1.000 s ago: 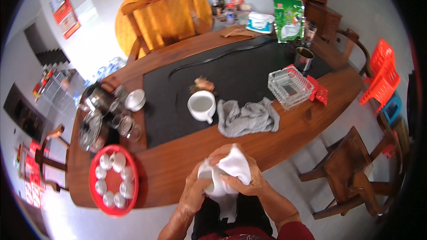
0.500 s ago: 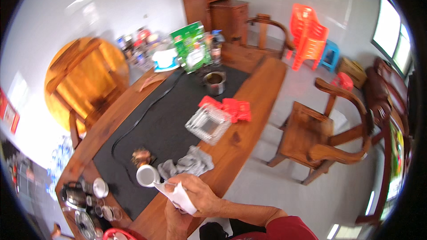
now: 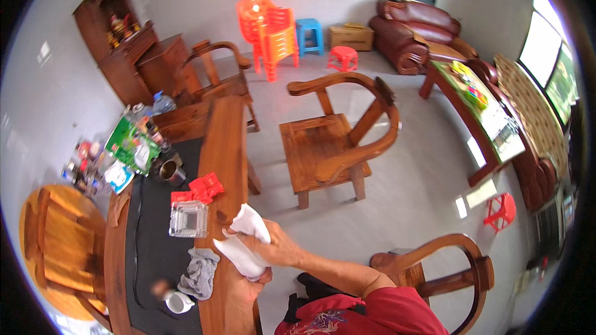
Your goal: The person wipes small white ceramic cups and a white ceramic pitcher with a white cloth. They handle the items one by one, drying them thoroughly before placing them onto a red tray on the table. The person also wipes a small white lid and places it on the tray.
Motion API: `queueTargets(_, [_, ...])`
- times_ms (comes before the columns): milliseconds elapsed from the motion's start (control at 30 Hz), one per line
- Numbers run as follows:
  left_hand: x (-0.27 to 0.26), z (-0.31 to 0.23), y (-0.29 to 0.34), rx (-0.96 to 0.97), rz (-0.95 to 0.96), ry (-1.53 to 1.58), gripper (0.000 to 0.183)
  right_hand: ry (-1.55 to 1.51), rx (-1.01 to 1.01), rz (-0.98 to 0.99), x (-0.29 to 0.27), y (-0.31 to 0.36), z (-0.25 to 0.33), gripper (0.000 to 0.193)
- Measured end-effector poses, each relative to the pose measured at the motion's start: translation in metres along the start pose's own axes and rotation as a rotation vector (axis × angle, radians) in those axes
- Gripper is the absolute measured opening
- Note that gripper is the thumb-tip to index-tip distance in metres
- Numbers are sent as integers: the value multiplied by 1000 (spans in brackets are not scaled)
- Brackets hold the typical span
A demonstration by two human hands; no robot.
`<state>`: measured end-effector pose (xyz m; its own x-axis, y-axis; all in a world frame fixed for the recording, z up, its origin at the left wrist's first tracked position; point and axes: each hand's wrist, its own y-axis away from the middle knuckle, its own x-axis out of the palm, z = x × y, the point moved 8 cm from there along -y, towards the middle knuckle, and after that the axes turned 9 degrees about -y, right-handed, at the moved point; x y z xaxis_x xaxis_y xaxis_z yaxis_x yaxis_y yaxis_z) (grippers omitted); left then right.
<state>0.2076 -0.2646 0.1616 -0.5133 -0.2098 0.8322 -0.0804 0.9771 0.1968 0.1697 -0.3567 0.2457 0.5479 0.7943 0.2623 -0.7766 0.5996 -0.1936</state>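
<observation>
My right hand (image 3: 277, 245) is closed on a white tissue (image 3: 243, 259), with one flap of it standing up past my fingers. Below it my left hand (image 3: 243, 288) grips the tissue's lower end, its fingertips curling round the bottom. Whether anything lies inside the tissue is hidden. Both hands are held above the table's right edge. To their left, on the black table mat (image 3: 162, 242), lie a crumpled grey cloth (image 3: 200, 273) and a white cup (image 3: 179, 303). A small brownish thing (image 3: 162, 289) beside the cup is blurred.
On the wooden table (image 3: 225, 142) are a clear glass ashtray (image 3: 189, 219), red packets (image 3: 200, 188), a metal pot (image 3: 172, 172) and a green bag (image 3: 131, 144). Wooden armchairs (image 3: 320, 149) stand to the right. Farther back are stacked orange chairs (image 3: 273, 34) and a leather sofa (image 3: 413, 31).
My view has swung right, so the table now sits farther left and more of the room shows. The tissue is more spread out and upright in my hands, which are farther from the cup.
</observation>
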Motion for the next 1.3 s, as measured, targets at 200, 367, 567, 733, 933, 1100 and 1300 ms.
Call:
queueTargets(200, [7,22,-23,2,-157,-116,42,488,-562,-230,-5,63,69,39])
queueTargets(367, [44,39,-23,-86,2,-195,43,-177,-54,-448,-48,74,46,27])
queueTargets(567, [81,27,-33,199,11,-239,42,-256,181,-497,-43,93,34,42])
queueTargets(733, [6,13,-40,397,-116,-635,33,45,-193,-557,-21,97,2,41])
queueTargets(933, [33,-42,37,687,-406,-855,36,503,-493,-316,32,61,42,42])
queueTargets(1100, [33,-72,98,719,-624,-578,46,245,-197,67,81,25,10,46])
queueTargets(1300, [-23,-113,155,967,-974,-787,53,383,-131,169,156,38,-15,53])
